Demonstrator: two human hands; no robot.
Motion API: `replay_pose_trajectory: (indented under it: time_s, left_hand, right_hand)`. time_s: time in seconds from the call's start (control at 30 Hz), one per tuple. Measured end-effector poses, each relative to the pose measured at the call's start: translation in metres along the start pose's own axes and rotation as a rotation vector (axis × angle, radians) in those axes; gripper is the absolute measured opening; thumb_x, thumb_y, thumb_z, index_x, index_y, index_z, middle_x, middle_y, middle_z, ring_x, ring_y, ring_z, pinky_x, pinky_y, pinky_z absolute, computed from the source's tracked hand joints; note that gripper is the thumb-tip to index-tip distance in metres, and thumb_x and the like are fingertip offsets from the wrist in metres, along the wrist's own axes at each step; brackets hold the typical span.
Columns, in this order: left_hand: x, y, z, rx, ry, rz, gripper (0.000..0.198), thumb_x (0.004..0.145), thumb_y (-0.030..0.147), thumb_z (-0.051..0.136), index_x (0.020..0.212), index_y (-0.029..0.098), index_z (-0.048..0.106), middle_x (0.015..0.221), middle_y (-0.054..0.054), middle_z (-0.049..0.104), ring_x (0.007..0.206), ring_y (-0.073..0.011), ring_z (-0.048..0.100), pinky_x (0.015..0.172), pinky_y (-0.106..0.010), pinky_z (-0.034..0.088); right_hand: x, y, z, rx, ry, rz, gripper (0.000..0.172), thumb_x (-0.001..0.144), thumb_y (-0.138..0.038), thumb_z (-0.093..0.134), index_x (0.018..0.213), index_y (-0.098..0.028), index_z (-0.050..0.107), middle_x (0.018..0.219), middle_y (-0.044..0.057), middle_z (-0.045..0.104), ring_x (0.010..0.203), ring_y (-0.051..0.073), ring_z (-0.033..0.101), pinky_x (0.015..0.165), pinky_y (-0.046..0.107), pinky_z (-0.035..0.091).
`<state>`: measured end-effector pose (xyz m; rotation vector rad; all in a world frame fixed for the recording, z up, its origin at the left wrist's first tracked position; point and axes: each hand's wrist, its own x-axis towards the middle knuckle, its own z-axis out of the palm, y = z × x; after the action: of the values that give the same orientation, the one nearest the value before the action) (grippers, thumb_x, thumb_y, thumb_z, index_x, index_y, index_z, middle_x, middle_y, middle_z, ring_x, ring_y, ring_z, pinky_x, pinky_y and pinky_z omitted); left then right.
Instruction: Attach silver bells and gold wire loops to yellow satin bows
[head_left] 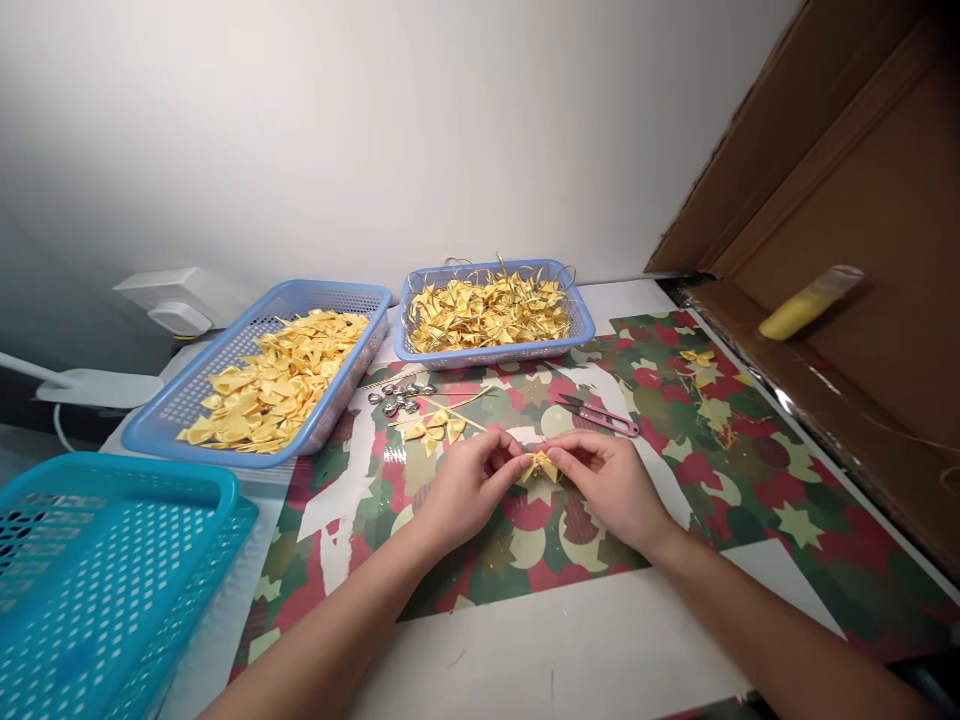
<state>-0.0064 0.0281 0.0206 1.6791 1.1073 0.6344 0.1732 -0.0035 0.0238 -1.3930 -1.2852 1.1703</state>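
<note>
Red, green and cream paper [757,500], printed with stars and moons, covers much of a white work surface [525,660] below a plain pale wall [322,130]. Near the middle of the sheet, a small yellow bow [540,466] is held between two bare hands, its visible part stretching crosswise from one set of fingertips to the other, its pointed ends splayed toward the person. Fingers cover both sides, so the full length of its long axis cannot be told. The left hand [480,470] pinches one side between thumb and curled fingers; the right hand [604,480] grips the other in the same way, the two close together with the bow bridging the gap.

Just beyond the left hand lie loose bows [435,430] of smooth, satin-like ribbon, a slim yellow strip [457,412] and a cluster of shiny, rounded silver beads [390,408]. Past the right hand rest pink-handled snips [619,423], narrow blades pointing left and away from the person. Farther right sit another bow [701,365] and a tangle of fine yellow threads [716,415].

Toward the wall, two perforated blue plastic baskets, one at left [202,456] and one at center [487,357], hold heaped yellow bows, the center pile bristling with curled gold cord [501,265]. Brown cardboard [862,180] rises at far right.
</note>
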Motion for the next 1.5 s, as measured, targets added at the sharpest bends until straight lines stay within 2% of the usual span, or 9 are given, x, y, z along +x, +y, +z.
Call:
replay_pose_trajectory:
  time_s: [0.23, 0.47, 0.57, 0.67, 0.9, 1.03, 1.2, 1.37, 1.5]
  left_hand:
    - [0.000, -0.001, 0.000, -0.062, -0.038, -0.024, 0.023, 0.094, 0.040, 0.048, 0.084, 0.019, 0.050, 0.067, 0.003, 0.048, 0.061, -0.0116, 0.041, 0.055, -0.023, 0.031]
    - [0.000, -0.006, 0.000, -0.152, -0.038, -0.023, 0.023, 0.095, 0.041, 0.048, 0.086, 0.020, 0.048, 0.072, 0.003, 0.049, 0.064, -0.0113, 0.043, 0.058, -0.023, 0.034]
    - [0.001, -0.007, 0.003, -0.235, 0.027, -0.047, 0.022, 0.091, 0.040, 0.054, 0.086, 0.019, 0.049, 0.071, 0.003, 0.051, 0.063, -0.0101, 0.046, 0.056, -0.021, 0.037]
    - [0.003, -0.006, 0.007, -0.361, 0.101, -0.092, 0.022, 0.087, 0.038, 0.060, 0.091, 0.019, 0.050, 0.073, 0.003, 0.055, 0.062, -0.0101, 0.053, 0.056, -0.021, 0.043]
    - [0.003, -0.004, 0.007, -0.421, 0.193, -0.144, 0.025, 0.084, 0.037, 0.062, 0.097, 0.015, 0.063, 0.077, -0.001, 0.063, 0.060, -0.0097, 0.060, 0.059, -0.022, 0.051]
    - [0.005, -0.003, 0.006, -0.430, 0.226, -0.202, 0.027, 0.081, 0.035, 0.063, 0.099, 0.014, 0.066, 0.071, -0.001, 0.065, 0.063, -0.0118, 0.061, 0.060, -0.022, 0.052]
    - [0.006, -0.002, 0.006, -0.464, 0.227, -0.243, 0.026, 0.076, 0.033, 0.068, 0.094, 0.013, 0.068, 0.069, -0.002, 0.066, 0.064, -0.0123, 0.060, 0.061, -0.022, 0.051]
    - [0.007, -0.002, 0.007, -0.443, 0.217, -0.216, 0.025, 0.074, 0.035, 0.071, 0.085, 0.013, 0.068, 0.068, -0.001, 0.064, 0.062, -0.0110, 0.056, 0.059, -0.022, 0.047]
    - [0.005, -0.002, 0.008, -0.388, 0.173, -0.166, 0.025, 0.075, 0.037, 0.071, 0.084, 0.014, 0.070, 0.065, 0.000, 0.061, 0.058, -0.0095, 0.051, 0.055, -0.020, 0.041]
  right_hand:
    - [0.001, 0.004, 0.003, 0.029, 0.066, -0.030, 0.021, 0.081, -0.035, 0.065, 0.081, -0.017, 0.075, 0.086, 0.008, 0.074, 0.081, 0.020, 0.070, 0.074, 0.029, 0.058]
    - [0.004, 0.009, 0.002, 0.098, 0.059, 0.016, 0.031, 0.078, -0.046, 0.068, 0.081, -0.016, 0.074, 0.089, 0.009, 0.075, 0.082, 0.021, 0.070, 0.076, 0.031, 0.059]
    - [0.004, 0.010, 0.002, 0.103, 0.065, 0.006, 0.031, 0.079, -0.046, 0.067, 0.085, -0.016, 0.074, 0.091, 0.009, 0.075, 0.085, 0.021, 0.070, 0.076, 0.031, 0.058]
    - [0.001, 0.007, 0.001, 0.025, 0.114, -0.092, 0.024, 0.085, -0.040, 0.063, 0.085, -0.018, 0.072, 0.096, 0.007, 0.073, 0.090, 0.019, 0.068, 0.075, 0.027, 0.056]
    - [-0.006, 0.001, -0.001, -0.052, 0.082, -0.121, 0.023, 0.092, -0.033, 0.053, 0.106, -0.021, 0.066, 0.070, -0.001, 0.065, 0.070, 0.012, 0.063, 0.066, 0.022, 0.052]
    - [-0.006, -0.001, -0.001, 0.067, -0.006, 0.007, 0.028, 0.091, -0.035, 0.055, 0.112, -0.019, 0.064, 0.078, 0.002, 0.070, 0.081, 0.014, 0.068, 0.077, 0.026, 0.054]
    - [-0.008, -0.002, -0.002, 0.116, -0.122, 0.093, 0.025, 0.090, -0.039, 0.057, 0.100, -0.018, 0.066, 0.086, 0.006, 0.073, 0.087, 0.017, 0.069, 0.080, 0.028, 0.055]
    - [-0.010, -0.004, -0.001, -0.078, -0.091, -0.022, 0.024, 0.092, -0.038, 0.054, 0.088, -0.020, 0.068, 0.086, 0.005, 0.071, 0.083, 0.017, 0.067, 0.076, 0.028, 0.052]
    - [-0.007, -0.003, -0.001, -0.229, -0.019, -0.168, 0.022, 0.090, -0.034, 0.056, 0.081, -0.021, 0.071, 0.120, 0.007, 0.063, 0.115, 0.022, 0.058, 0.097, 0.034, 0.046]
